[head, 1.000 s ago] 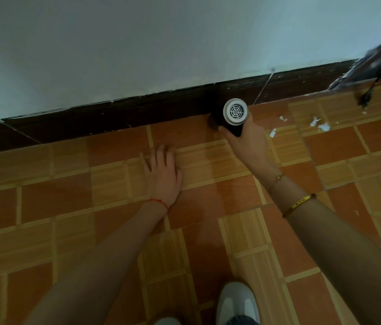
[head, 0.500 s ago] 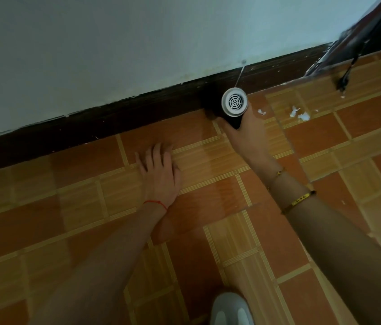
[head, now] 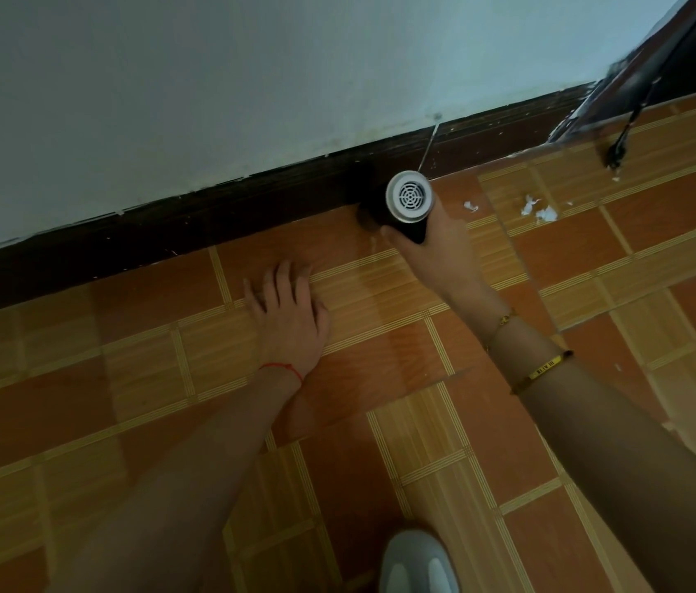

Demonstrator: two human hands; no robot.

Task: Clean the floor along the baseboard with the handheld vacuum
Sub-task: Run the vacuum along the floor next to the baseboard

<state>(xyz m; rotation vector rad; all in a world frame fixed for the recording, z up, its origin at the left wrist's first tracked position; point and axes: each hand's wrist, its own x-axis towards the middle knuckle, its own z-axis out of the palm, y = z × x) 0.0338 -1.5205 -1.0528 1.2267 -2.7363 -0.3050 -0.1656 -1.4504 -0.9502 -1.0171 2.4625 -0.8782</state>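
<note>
Only the head view here, looking down at a tiled floor (head: 380, 378) that meets a dark baseboard (head: 209, 216) under a pale wall (head: 252, 79). The right hand (head: 436, 246) has its fingers (head: 393, 233) wrapped around the black body of the handheld vacuum (head: 406, 207), which sits at the far edge of the floor, right up against the baseboard. Its vented white end cap faces the camera, so the nozzle is hidden; I'd guess it's pointed down into the corner where dirt collects. The left hand (head: 290, 314) lies flat on the tiles nearer in, fingers spread and holding nothing, probably propping up the body's weight. White scraps (head: 539, 209) lie just right of the vacuum near the baseboard, so that stretch looks not yet cleaned.
</note>
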